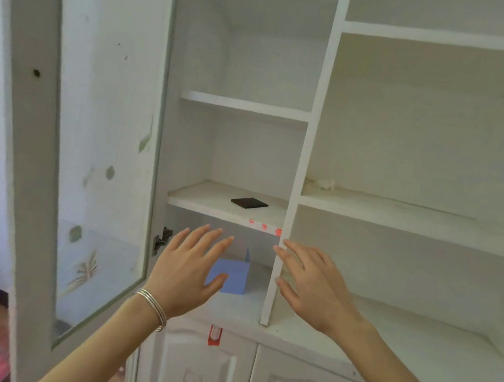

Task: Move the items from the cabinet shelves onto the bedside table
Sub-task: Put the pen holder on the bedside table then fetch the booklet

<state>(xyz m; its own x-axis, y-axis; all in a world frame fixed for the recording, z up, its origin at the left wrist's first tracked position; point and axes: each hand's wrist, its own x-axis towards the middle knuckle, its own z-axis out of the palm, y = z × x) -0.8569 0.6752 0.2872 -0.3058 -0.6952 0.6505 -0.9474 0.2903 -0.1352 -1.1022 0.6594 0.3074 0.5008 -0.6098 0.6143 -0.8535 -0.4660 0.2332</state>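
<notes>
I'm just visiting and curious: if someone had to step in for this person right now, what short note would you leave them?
Left hand: open, empty, raised in front of the blue box.
Right hand: open, empty, by the cabinet's vertical divider.
Items: the blue box sits on the lowest open shelf; a flat black item lies on the shelf above. A small white scrap sits on the right-hand shelf.
Done: cannot tell; the bedside table is out of view.
Left: carry at least the box and the black item over.
</notes>
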